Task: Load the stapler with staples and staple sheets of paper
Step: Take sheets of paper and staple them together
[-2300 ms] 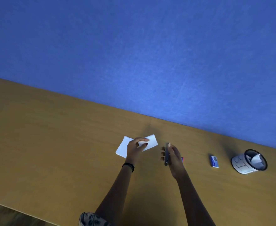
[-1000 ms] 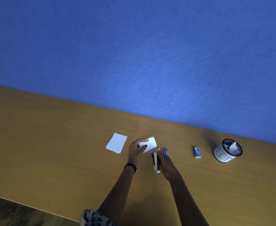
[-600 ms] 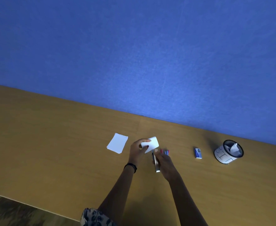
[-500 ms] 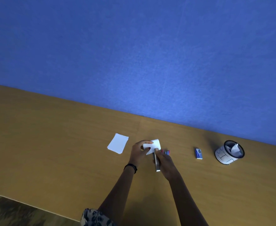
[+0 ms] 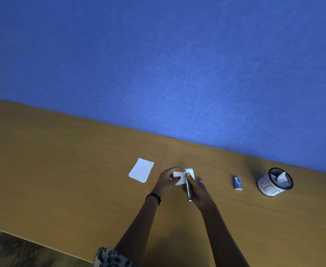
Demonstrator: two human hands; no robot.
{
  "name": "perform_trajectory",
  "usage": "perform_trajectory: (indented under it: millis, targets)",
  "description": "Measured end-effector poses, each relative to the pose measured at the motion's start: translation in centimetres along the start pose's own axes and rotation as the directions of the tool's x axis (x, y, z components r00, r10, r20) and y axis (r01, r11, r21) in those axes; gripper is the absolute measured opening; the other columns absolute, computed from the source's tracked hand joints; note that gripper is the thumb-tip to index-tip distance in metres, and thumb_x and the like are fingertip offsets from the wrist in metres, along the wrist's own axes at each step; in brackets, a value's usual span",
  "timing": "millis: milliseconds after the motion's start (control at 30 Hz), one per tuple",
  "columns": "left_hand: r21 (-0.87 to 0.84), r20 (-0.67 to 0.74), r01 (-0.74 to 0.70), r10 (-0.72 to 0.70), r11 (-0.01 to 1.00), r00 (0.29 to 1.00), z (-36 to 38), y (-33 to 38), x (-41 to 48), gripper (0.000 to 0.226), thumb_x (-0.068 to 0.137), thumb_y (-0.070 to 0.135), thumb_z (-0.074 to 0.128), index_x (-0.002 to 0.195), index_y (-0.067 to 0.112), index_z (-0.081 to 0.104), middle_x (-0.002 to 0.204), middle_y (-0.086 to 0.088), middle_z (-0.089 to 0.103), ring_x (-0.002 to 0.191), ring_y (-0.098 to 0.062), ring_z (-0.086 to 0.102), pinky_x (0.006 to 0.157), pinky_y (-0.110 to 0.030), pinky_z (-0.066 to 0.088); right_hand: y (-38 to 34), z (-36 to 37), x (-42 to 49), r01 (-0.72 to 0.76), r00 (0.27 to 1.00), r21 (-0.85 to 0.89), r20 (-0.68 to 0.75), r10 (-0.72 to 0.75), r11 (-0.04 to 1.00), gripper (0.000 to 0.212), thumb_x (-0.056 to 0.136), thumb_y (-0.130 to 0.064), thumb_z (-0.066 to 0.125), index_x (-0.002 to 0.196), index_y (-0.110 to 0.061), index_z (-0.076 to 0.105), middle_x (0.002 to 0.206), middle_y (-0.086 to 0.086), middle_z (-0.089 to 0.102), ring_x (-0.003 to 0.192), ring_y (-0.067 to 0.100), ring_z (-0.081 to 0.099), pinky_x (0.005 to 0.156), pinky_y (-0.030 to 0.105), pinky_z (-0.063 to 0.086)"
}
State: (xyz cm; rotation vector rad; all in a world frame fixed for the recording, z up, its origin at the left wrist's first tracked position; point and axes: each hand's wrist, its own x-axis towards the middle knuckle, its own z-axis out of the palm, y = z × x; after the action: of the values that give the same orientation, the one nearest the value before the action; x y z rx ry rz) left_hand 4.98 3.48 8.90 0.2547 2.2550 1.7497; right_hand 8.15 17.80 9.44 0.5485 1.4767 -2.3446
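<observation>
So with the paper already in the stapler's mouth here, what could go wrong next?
1. The left hand pinches the small sheets right beside the stapler; a fingertip could get caught.
2. The right hand holds the stapler off the table, so the staple may land crooked.
3. How the sheets are aligned can't be seen; one might miss the staple.
</observation>
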Motion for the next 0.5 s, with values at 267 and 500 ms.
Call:
perform_trajectory:
  millis: [267, 500]
  targets:
    - [-0.02, 0.007, 0.004, -0.004, 1.0, 1.0, 0.38, 0.02, 0.1, 0.034, 0.087, -0.001, 0.049, 0.112, 0.017, 0.064, 0.106, 0.01, 0.063, 0.084, 0.009, 0.056, 0.067, -0.005, 0.042, -0.21, 0.44, 0.06, 0.045, 0.999, -0.062, -0.027, -0.047, 0.997, 0.033, 0.094, -0.02, 0.053, 0.114, 0.005, 0.06, 0.099, 0.018, 0.067, 0.08, 0.02, 0.067, 0.066, 0.025, 0.057]
    - [-0.008, -0.076, 0.001, -0.002, 1.0, 0.997, 0.26, 0.17, 0.28, 0.029, 0.09, 0.001, 0.052, 0.116, 0.009, 0.062, 0.117, -0.002, 0.063, 0.096, -0.009, 0.056, 0.07, -0.005, 0.042, 0.27, 0.67, 0.44, 0.081, 0.996, -0.086, -0.041, -0.085, 0.993, 0.03, 0.093, -0.021, 0.055, 0.112, 0.001, 0.061, 0.097, 0.015, 0.069, 0.085, 0.022, 0.068, 0.071, 0.03, 0.056]
